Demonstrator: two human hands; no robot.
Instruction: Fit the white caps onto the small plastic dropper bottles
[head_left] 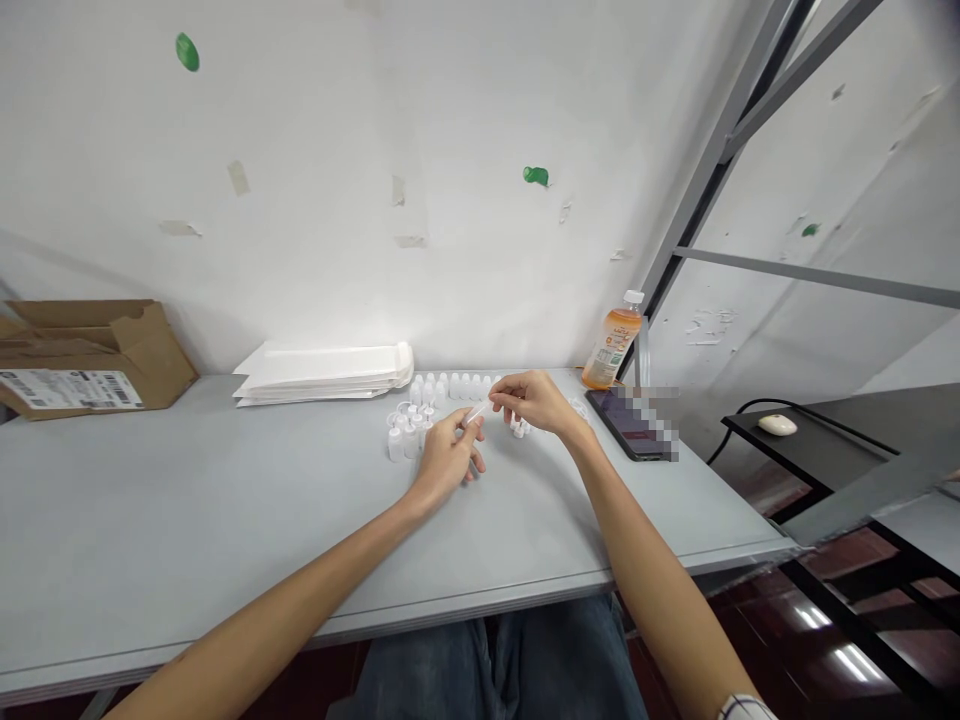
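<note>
My left hand (448, 452) has its thumb and fingers closed round a small translucent dropper bottle (475, 412), tilted up to the right. At the bottle's upper end my right hand (531, 400) is pinched shut; the cap there is too small to make out. Just left of my left hand stands a group of small white dropper bottles (405, 440), some with thin tips and cap loops. Behind both hands runs a row of similar bottles (459, 386). Beneath my right hand lie a few small white caps (519, 428), partly hidden by it.
On the grey table (225, 530), a stack of white envelopes (322, 372) lies by the wall. An open cardboard box (97, 360) sits at the far left. To the right are an orange drink bottle (613, 342) and a phone (626, 425). A mouse (777, 425) rests on a dark side shelf.
</note>
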